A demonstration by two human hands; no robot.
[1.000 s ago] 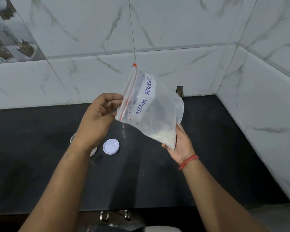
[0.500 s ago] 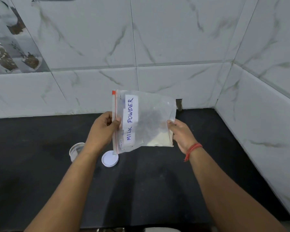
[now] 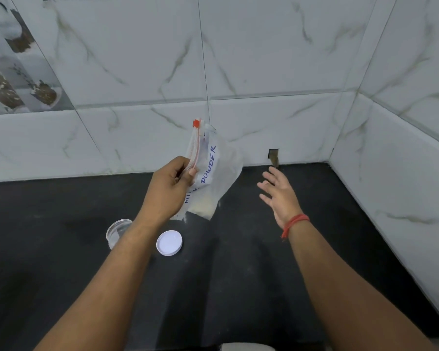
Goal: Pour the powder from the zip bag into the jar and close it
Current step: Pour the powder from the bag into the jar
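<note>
pinching zip bag (image 3: 214,173) in left hand (image 3: 169,188), jar (image 3: 117,231) half behind forearm, lid (image 3: 169,242) beside

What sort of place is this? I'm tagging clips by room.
Likely a kitchen: a dark stone counter in a corner of marble-look wall tiles, a food-print tile, and a "MILK POWDER" zip bag.

A: I'm seeing a clear bag (image 3: 221,173) showing blue lettering, a red zip strip and off-white powder (image 3: 203,207).

B: I'm noting a white lid (image 3: 169,242), black counter (image 3: 226,287), grey-veined white tiles (image 3: 264,59), red wrist thread (image 3: 295,223).
</note>
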